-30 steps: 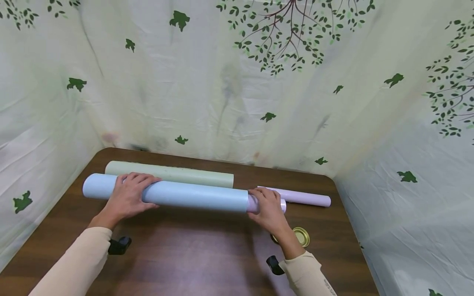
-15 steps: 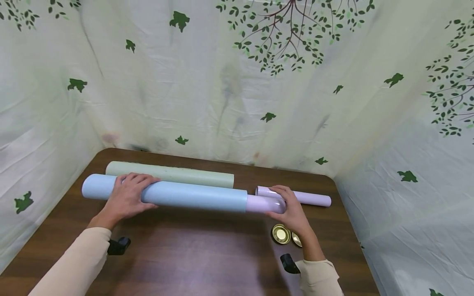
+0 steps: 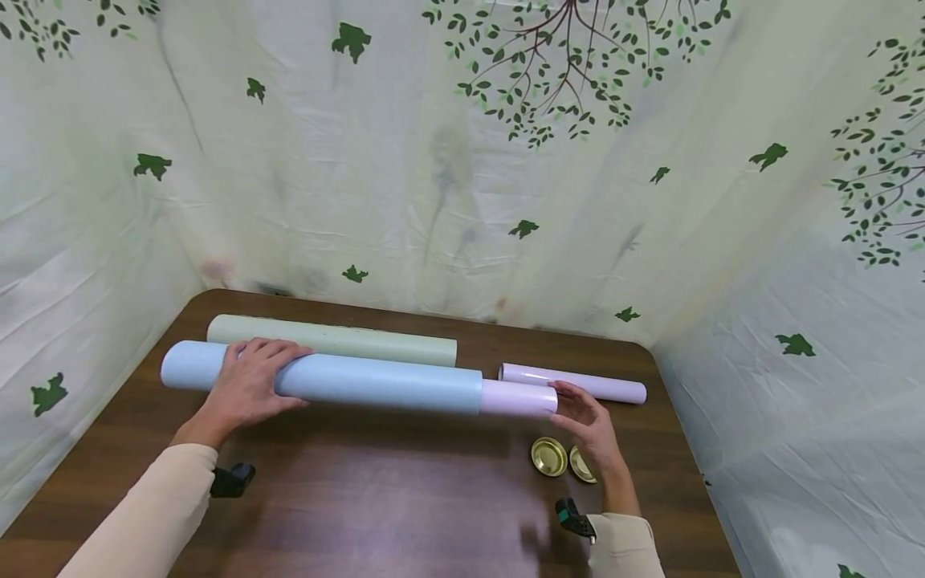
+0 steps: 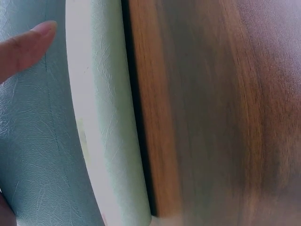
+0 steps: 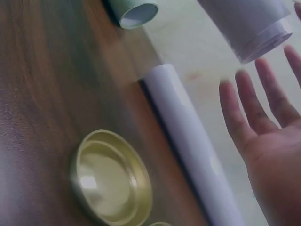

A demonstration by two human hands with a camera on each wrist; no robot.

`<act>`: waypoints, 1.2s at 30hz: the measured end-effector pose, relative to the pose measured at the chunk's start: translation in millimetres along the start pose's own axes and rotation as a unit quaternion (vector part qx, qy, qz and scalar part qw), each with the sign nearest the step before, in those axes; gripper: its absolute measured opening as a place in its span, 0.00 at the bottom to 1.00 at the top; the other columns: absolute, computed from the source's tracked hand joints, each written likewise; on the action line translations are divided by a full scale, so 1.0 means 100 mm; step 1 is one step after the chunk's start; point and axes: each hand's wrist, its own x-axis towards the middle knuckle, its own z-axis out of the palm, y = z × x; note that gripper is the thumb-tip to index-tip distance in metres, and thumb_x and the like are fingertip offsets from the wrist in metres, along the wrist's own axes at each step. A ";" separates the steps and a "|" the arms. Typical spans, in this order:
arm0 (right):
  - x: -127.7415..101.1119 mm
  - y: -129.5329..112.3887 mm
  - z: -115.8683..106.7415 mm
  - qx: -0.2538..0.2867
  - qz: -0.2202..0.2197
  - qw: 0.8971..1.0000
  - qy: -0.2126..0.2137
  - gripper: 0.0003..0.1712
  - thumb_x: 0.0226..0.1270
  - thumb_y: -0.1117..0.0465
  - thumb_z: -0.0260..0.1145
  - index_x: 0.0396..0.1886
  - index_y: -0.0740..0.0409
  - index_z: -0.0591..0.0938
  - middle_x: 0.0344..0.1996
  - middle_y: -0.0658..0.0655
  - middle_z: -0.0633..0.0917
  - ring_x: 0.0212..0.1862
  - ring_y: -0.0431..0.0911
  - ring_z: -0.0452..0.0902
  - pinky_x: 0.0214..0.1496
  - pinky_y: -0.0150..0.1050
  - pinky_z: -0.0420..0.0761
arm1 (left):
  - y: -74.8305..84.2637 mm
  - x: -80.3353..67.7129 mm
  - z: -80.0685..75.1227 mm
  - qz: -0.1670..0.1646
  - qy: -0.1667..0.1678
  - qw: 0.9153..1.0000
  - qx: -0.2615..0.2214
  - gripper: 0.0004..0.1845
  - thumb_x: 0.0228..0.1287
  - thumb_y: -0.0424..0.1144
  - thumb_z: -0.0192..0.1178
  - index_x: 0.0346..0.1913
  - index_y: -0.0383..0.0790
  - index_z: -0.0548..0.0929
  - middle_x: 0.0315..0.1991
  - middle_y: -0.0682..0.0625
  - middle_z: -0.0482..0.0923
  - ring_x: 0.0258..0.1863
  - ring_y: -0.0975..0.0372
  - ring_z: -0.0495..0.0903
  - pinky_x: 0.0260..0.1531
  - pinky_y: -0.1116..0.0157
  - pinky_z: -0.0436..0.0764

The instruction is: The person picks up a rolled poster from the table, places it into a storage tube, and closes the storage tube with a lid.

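Note:
My left hand (image 3: 251, 385) grips a long light blue tube (image 3: 390, 384) from above, left of its middle, holding it level over the table. Out of the blue tube's right end sticks a narrower lilac tube (image 3: 517, 398). My right hand (image 3: 591, 427) is just beyond that lilac end, holding nothing. In the right wrist view its fingers (image 5: 268, 89) are spread and relaxed, slightly apart from the lilac tube's end (image 5: 256, 33). The left wrist view shows a fingertip (image 4: 40, 35) lying against the blue tube (image 4: 37, 132).
Behind the blue tube a pale green tube (image 3: 347, 340) lies on the brown table (image 3: 405, 514). A second lilac tube (image 3: 578, 381) lies at the back right. Two shallow gold lids (image 3: 549, 457) sit near my right wrist. A printed curtain (image 3: 433, 201) surrounds the table.
My right hand has let go of the lilac tube in the blue one and moved right, off its end. More of that lilac tube now shows. My left hand stays put.

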 end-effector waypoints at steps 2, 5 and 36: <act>-0.02 0.05 -0.02 0.039 -0.005 0.999 -0.004 0.29 0.59 0.85 0.56 0.62 0.78 0.67 0.57 0.59 0.78 0.57 0.48 0.75 0.55 0.36 0.76 | 0.00 0.00 0.00 -0.001 -0.004 1.000 -0.001 0.40 0.29 0.46 0.82 0.54 0.43 0.79 0.50 0.40 0.78 0.52 0.43 0.70 0.48 0.39 0.60; -0.05 0.11 -0.04 0.090 -0.007 0.996 -0.002 0.28 0.60 0.86 0.53 0.62 0.74 0.70 0.57 0.59 0.79 0.57 0.48 0.76 0.56 0.36 0.76 | 0.01 -0.01 0.00 -0.002 -0.007 1.000 0.000 0.40 0.29 0.46 0.82 0.54 0.44 0.79 0.50 0.40 0.78 0.52 0.43 0.70 0.49 0.39 0.60; -0.06 0.11 0.07 0.018 0.052 0.996 0.065 0.25 0.57 0.83 0.60 0.57 0.75 0.75 0.50 0.52 0.84 0.51 0.43 0.80 0.47 0.34 0.80 | -0.01 -0.03 -0.01 0.004 0.000 1.000 0.004 0.40 0.27 0.46 0.83 0.53 0.45 0.80 0.49 0.40 0.79 0.50 0.43 0.71 0.48 0.39 0.60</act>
